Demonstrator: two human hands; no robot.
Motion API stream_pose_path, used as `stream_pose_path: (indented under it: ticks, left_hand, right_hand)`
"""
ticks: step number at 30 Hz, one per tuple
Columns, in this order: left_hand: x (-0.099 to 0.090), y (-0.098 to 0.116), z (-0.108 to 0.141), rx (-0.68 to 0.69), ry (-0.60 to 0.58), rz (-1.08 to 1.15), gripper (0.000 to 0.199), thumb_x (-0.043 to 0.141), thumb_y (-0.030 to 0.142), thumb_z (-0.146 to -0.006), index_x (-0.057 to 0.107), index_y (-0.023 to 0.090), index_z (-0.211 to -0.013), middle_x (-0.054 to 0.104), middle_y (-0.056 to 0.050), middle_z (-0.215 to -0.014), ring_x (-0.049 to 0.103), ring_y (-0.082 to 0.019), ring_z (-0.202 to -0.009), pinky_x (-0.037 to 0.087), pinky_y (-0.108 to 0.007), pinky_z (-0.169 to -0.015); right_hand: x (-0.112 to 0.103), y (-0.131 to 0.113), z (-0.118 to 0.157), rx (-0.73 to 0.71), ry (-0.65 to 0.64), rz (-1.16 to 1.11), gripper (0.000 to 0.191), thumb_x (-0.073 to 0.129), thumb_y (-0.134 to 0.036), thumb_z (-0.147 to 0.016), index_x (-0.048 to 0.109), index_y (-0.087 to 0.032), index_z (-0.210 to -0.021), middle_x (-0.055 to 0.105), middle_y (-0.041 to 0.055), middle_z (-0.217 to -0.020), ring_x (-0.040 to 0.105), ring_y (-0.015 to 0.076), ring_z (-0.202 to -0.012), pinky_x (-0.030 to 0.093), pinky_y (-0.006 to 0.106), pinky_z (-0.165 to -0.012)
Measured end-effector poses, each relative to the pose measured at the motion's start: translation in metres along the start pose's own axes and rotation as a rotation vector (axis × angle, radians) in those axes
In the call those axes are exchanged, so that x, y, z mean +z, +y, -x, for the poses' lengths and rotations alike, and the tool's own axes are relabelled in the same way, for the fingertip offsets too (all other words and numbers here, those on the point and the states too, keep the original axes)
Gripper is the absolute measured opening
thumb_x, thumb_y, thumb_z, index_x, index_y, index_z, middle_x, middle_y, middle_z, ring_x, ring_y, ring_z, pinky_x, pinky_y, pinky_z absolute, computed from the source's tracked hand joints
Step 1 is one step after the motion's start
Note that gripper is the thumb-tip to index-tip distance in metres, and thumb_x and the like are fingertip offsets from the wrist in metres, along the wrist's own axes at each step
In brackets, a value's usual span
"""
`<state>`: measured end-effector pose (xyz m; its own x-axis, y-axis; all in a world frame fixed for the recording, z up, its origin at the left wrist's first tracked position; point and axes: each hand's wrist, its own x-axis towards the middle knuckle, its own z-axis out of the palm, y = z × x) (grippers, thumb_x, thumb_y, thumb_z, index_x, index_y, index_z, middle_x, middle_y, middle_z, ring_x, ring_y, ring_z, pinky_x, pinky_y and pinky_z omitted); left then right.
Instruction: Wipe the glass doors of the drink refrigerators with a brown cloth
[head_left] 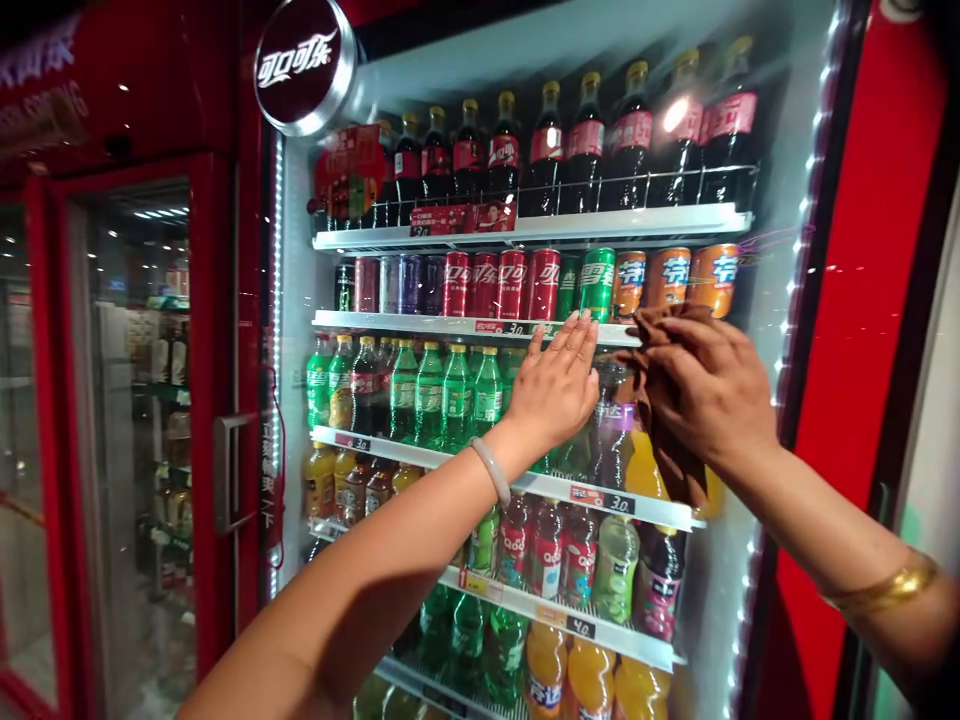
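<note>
A tall red drinks fridge with a glass door (pixel 420 60) stands in front of me. My left hand (pixel 559 385) lies flat against the glass, fingers stretched out, over the shelf of cans. To its right, my right hand (pixel 709 385) grips a bunched brown cloth (pixel 667 450) against the door, and part of the cloth hangs below the fingers. Behind the hands, the glass shows a green can (pixel 598 285), orange cans (pixel 670 277) and a bottle of orange drink (pixel 643 465).
Dark cola bottles (pixel 506 145) line the top shelf, with green bottles (pixel 429 390) and juice bottles lower down. A round sign (pixel 304 65) juts out at the upper left. Another red-framed fridge with a metal handle (pixel 231 475) stands at the left.
</note>
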<state>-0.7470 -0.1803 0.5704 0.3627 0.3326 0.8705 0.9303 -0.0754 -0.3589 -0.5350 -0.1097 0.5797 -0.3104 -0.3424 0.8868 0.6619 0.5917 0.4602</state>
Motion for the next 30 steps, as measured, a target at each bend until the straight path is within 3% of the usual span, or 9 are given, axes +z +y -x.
stream_pose_path:
  ticks: [4, 7, 10, 13, 16, 21, 25, 27, 30]
  left_hand:
    - [-0.004, -0.005, -0.002, -0.041, 0.015, -0.032, 0.066, 0.033, 0.027, -0.106, 0.021, 0.007, -0.168, 0.024, -0.012, -0.178, 0.011, -0.022, -0.168, 0.004, -0.049, -0.139]
    - [-0.008, -0.019, 0.006, -0.068, 0.025, -0.024, 0.067, 0.033, 0.027, -0.105, 0.022, 0.006, -0.167, 0.024, -0.013, -0.177, 0.013, -0.023, -0.167, 0.007, -0.051, -0.139]
    - [-0.012, -0.042, 0.017, -0.017, 0.018, 0.003, 0.065, 0.033, 0.026, -0.105, 0.023, 0.010, -0.168, 0.025, -0.010, -0.177, 0.014, -0.022, -0.167, 0.008, -0.052, -0.139]
    - [-0.016, -0.064, 0.023, -0.017, 0.019, 0.002, 0.066, 0.033, 0.026, -0.105, 0.023, 0.009, -0.168, 0.022, -0.011, -0.178, 0.012, -0.021, -0.167, 0.008, -0.050, -0.139]
    - [-0.018, -0.079, 0.024, -0.027, 0.033, 0.011, 0.066, 0.033, 0.027, -0.105, 0.022, 0.007, -0.168, 0.021, -0.012, -0.179, 0.010, -0.022, -0.168, 0.008, -0.047, -0.139]
    - [-0.020, -0.098, 0.038, -0.021, 0.071, 0.083, 0.064, 0.028, 0.026, -0.107, 0.024, 0.003, -0.166, 0.025, -0.014, -0.177, 0.015, -0.023, -0.167, 0.009, -0.047, -0.139]
    - [-0.022, -0.122, 0.055, 0.049, 0.073, 0.137, 0.065, 0.032, 0.026, -0.106, 0.024, 0.004, -0.167, 0.026, -0.014, -0.176, 0.015, -0.023, -0.167, 0.009, -0.049, -0.140]
    - [-0.022, -0.132, 0.059, 0.076, 0.074, 0.165, 0.065, 0.034, 0.025, -0.106, 0.025, 0.006, -0.167, 0.027, -0.013, -0.176, 0.016, -0.022, -0.166, 0.010, -0.046, -0.140]
    - [-0.022, -0.139, 0.061, 0.084, 0.075, 0.199, 0.064, 0.034, 0.025, -0.106, 0.027, 0.004, -0.166, 0.027, -0.013, -0.175, 0.016, -0.022, -0.166, 0.009, -0.045, -0.139]
  right_hand:
    - [0.024, -0.040, -0.019, 0.141, 0.068, 0.019, 0.029, 0.069, -0.028, -0.093, 0.069, -0.023, -0.122, 0.062, 0.0144, -0.145, 0.052, 0.0393, -0.142, 0.049, 0.063, -0.117]
    - [0.028, -0.063, -0.010, -0.015, -0.008, -0.043, 0.040, 0.069, -0.024, -0.092, 0.064, -0.026, -0.131, 0.062, 0.0115, -0.147, 0.050, 0.0364, -0.146, 0.048, 0.061, -0.120]
    - [0.018, -0.056, 0.003, -0.179, -0.124, -0.108, 0.043, 0.072, -0.021, -0.090, 0.064, -0.031, -0.131, 0.065, 0.0075, -0.145, 0.056, 0.0346, -0.141, 0.051, 0.059, -0.119]
    - [0.021, -0.048, -0.009, 0.032, -0.062, -0.020, 0.032, 0.074, -0.028, -0.089, 0.069, -0.029, -0.121, 0.064, 0.0121, -0.144, 0.059, 0.0419, -0.134, 0.051, 0.063, -0.113]
    - [0.049, -0.075, -0.041, 0.248, 0.098, 0.096, 0.028, 0.071, -0.030, -0.091, 0.070, -0.026, -0.118, 0.062, 0.0165, -0.144, 0.057, 0.0462, -0.133, 0.048, 0.070, -0.111]
    - [0.081, -0.138, -0.049, 0.043, 0.058, 0.063, 0.040, 0.068, -0.021, -0.091, 0.063, -0.028, -0.130, 0.062, 0.0104, -0.145, 0.050, 0.0358, -0.145, 0.048, 0.060, -0.118]
    - [0.062, -0.122, -0.019, -0.159, -0.039, 0.006, 0.041, 0.075, -0.022, -0.086, 0.064, -0.029, -0.125, 0.067, 0.0076, -0.139, 0.059, 0.0330, -0.135, 0.052, 0.058, -0.115]
    - [0.057, -0.110, -0.020, -0.075, -0.033, 0.044, 0.036, 0.077, -0.025, -0.085, 0.067, -0.029, -0.120, 0.068, 0.0090, -0.137, 0.061, 0.0358, -0.131, 0.053, 0.060, -0.110]
    - [0.074, -0.118, -0.049, 0.293, 0.109, 0.190, 0.028, 0.072, -0.025, -0.087, 0.070, -0.027, -0.115, 0.066, 0.0155, -0.138, 0.061, 0.0410, -0.127, 0.051, 0.065, -0.107]
